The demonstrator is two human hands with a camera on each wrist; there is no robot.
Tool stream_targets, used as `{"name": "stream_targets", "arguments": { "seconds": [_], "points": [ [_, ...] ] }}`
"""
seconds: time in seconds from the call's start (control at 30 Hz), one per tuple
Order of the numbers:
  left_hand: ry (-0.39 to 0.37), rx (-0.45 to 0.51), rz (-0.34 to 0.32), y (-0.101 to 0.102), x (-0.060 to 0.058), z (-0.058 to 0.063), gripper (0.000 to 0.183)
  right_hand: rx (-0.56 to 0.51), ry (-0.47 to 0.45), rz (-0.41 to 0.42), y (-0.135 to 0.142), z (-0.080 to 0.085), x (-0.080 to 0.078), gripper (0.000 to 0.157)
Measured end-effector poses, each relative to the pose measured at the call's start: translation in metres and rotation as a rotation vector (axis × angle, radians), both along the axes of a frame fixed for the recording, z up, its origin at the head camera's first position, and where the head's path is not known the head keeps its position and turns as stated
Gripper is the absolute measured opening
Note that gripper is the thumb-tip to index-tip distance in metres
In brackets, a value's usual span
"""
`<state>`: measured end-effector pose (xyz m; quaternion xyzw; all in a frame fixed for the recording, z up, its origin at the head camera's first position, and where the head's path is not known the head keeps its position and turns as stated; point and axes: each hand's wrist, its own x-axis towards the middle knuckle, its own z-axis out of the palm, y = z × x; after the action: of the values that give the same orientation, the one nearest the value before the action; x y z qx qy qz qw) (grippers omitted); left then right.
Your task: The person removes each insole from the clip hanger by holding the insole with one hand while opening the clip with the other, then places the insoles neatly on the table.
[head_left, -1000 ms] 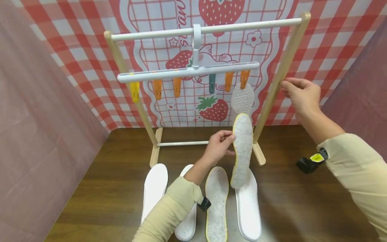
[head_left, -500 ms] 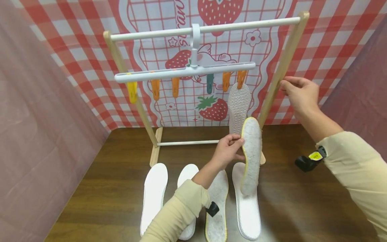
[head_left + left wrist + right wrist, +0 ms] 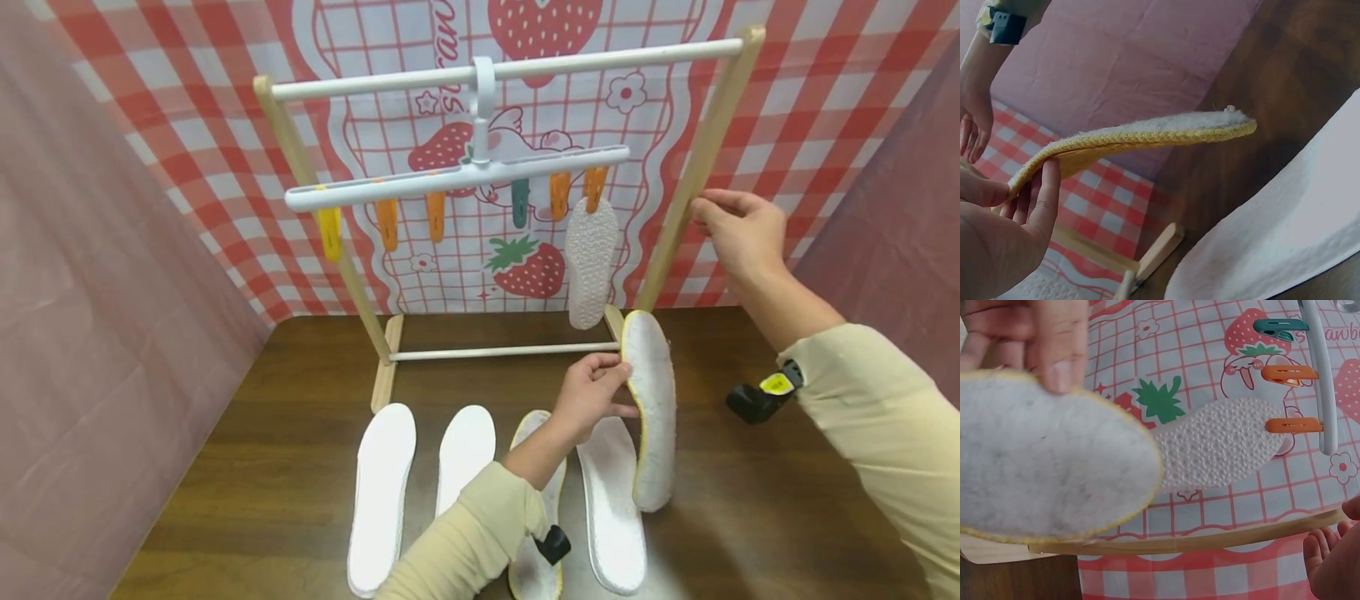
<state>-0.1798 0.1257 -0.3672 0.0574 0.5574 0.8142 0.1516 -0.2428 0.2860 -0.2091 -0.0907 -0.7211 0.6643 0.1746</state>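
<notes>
My left hand (image 3: 592,396) pinches a grey fuzzy insole (image 3: 651,408) with a yellow stitched edge, thumb on one face and fingers on the other. The insole stands nearly upright above the table, curving in the left wrist view. Beside the rack's right post (image 3: 693,167) my right hand (image 3: 742,229) hovers with loosely curled fingers; whether its fingertips touch the wood is unclear. A white bumpy insole (image 3: 591,262) hangs from the rightmost orange clip (image 3: 595,190) of a white clip hanger (image 3: 450,178).
On the brown table (image 3: 247,467) lie white insoles (image 3: 382,500), (image 3: 465,454), (image 3: 615,508) and a yellow-edged one (image 3: 531,423) partly behind my left arm. The hanger's other clips, such as the teal clip (image 3: 520,204) and yellow clip (image 3: 330,233), hold nothing.
My left hand has carried the yellow-edged insole rightward and down, away from the hanging white insole, which is now uncovered. My right hand has stayed beside the post.
</notes>
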Motion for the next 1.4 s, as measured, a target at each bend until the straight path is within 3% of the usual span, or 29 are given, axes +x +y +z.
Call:
{"name": "stream_targets", "arguments": {
  "seconds": [0.33, 0.57, 0.8, 0.97, 1.13, 1.4],
  "points": [
    [-0.128, 0.035, 0.039, 0.019, 0.011, -0.019, 0.013, 0.016, -0.014, 0.016, 0.003, 0.000, -0.002, 0.021],
    [-0.179, 0.050, 0.051, 0.026, 0.014, -0.030, 0.012, 0.081, -0.064, 0.045, 0.008, 0.002, -0.001, 0.042],
    [-0.234, 0.022, 0.062, 0.028, 0.015, -0.042, 0.011, 0.110, -0.086, 0.079, 0.013, 0.002, 0.001, 0.048],
    [-0.228, -0.051, 0.065, 0.027, 0.015, -0.048, 0.015, 0.103, -0.089, 0.097, 0.014, 0.003, 0.001, 0.047],
    [-0.224, -0.198, 0.052, 0.025, 0.016, -0.051, 0.017, 0.095, -0.079, 0.103, 0.014, 0.002, 0.000, 0.046],
    [-0.224, -0.331, -0.021, 0.025, 0.017, -0.054, 0.010, 0.119, -0.084, 0.101, 0.014, 0.002, 0.000, 0.049]
  ]
}}
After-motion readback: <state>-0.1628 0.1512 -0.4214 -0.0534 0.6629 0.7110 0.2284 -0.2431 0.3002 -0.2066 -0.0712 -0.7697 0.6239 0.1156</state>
